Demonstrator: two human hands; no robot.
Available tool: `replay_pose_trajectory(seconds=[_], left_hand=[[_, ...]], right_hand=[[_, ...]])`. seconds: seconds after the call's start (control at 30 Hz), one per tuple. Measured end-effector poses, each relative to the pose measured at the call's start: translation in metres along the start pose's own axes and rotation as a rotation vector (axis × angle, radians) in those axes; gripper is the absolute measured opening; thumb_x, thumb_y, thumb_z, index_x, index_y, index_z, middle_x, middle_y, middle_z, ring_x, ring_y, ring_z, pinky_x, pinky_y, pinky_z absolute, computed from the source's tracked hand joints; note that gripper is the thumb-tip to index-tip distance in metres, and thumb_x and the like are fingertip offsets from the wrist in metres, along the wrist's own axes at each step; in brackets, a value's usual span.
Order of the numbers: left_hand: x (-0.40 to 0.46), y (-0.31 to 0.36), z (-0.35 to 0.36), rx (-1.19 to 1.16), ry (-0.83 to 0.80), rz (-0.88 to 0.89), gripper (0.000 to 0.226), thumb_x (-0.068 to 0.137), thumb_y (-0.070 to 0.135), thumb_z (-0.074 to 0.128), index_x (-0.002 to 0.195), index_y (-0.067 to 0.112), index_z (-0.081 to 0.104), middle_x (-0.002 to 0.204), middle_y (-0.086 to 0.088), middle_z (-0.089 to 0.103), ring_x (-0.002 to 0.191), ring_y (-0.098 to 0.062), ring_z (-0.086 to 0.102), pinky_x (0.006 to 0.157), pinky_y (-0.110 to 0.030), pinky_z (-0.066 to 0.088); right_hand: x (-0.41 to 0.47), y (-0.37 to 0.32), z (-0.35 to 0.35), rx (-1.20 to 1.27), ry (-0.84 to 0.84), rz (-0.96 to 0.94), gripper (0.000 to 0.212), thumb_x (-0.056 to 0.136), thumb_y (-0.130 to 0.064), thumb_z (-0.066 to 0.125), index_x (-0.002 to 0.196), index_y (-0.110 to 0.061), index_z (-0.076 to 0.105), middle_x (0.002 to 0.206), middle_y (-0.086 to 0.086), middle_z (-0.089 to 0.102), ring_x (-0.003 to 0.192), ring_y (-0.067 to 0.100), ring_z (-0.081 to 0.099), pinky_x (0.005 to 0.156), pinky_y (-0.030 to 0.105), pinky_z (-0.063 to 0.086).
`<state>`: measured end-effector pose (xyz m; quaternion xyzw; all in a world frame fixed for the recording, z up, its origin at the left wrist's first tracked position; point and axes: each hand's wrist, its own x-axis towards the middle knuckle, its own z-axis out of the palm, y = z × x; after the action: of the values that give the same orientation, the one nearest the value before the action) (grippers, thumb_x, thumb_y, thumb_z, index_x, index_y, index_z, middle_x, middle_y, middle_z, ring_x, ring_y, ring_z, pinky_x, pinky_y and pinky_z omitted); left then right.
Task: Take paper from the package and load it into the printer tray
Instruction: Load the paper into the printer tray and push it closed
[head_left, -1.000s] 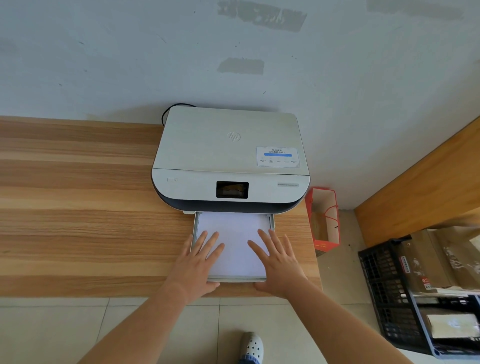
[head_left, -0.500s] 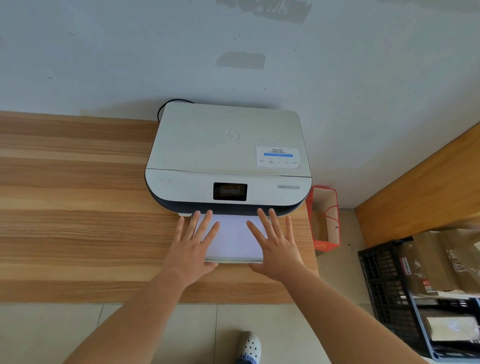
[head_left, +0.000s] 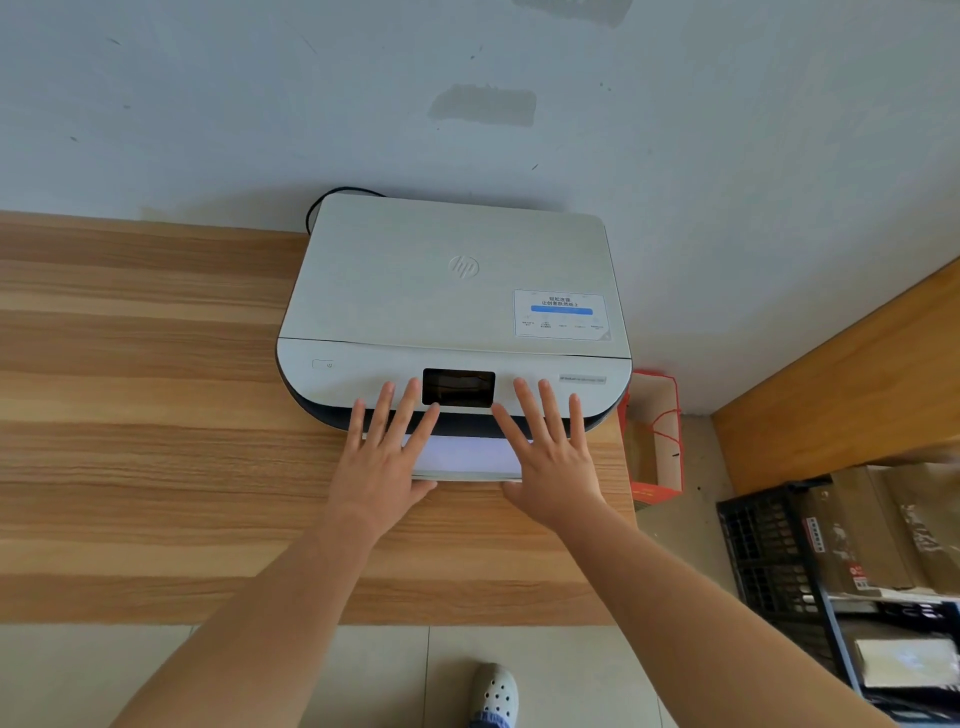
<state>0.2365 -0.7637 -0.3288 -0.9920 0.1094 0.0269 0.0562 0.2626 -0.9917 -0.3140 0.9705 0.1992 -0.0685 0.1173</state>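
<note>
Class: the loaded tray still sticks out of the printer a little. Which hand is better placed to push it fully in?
Neither clearly; probably both. The left hand and right hand lie flat, open, on opposite front corners of the paper tray, so an even push should keep it straight entering the printer.

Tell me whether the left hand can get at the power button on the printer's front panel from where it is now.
Probably yes. The left hand lies flat at the tray, fingertips already on the front panel, and the power button sits just up and left with nothing between.
</note>
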Motion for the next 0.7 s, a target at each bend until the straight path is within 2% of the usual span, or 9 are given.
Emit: replay_pose_trajectory(seconds=[0.1,0.33,0.53,0.7], left_hand=[[0.008,-0.002,0.0,-0.016,0.016,0.012,0.101,0.077,0.058,0.065,0.152,0.023,0.005,0.159,-0.012,-0.014,0.145,-0.035,-0.012,0.116,-0.056,0.005],[0.015,-0.007,0.009,-0.067,0.049,0.019,0.099,0.074,0.053,0.071,0.15,0.02,0.016,0.16,-0.008,-0.003,0.145,-0.037,-0.003,0.113,-0.061,0.017],[0.017,-0.007,0.015,-0.067,0.079,0.026,0.092,0.079,0.047,0.069,0.149,0.019,0.016,0.16,-0.008,-0.002,0.145,-0.039,0.0,0.112,-0.061,0.019],[0.018,-0.007,0.018,-0.053,0.074,0.021,0.091,0.083,0.04,0.067,0.149,0.021,0.008,0.159,-0.007,-0.011,0.145,-0.039,-0.003,0.113,-0.06,0.016]], right_hand=[[0.005,0.002,0.0,0.003,0.009,0.013,0.105,0.081,-0.055,0.06,0.149,-0.027,-0.016,0.155,0.011,-0.031,0.14,0.035,-0.03,0.113,0.058,-0.015],[0.012,0.002,0.008,0.025,0.043,0.016,0.108,0.076,-0.053,0.068,0.152,-0.026,-0.004,0.156,0.011,-0.028,0.143,0.035,-0.024,0.115,0.058,-0.007],[0.016,0.001,0.016,0.055,0.115,0.014,0.102,0.076,-0.049,0.072,0.153,-0.025,0.009,0.158,0.011,-0.018,0.146,0.036,-0.014,0.116,0.06,0.003],[0.018,0.0,0.022,0.074,0.172,0.016,0.096,0.077,-0.042,0.072,0.152,-0.025,0.014,0.16,0.011,-0.013,0.146,0.037,-0.009,0.115,0.061,0.006]])
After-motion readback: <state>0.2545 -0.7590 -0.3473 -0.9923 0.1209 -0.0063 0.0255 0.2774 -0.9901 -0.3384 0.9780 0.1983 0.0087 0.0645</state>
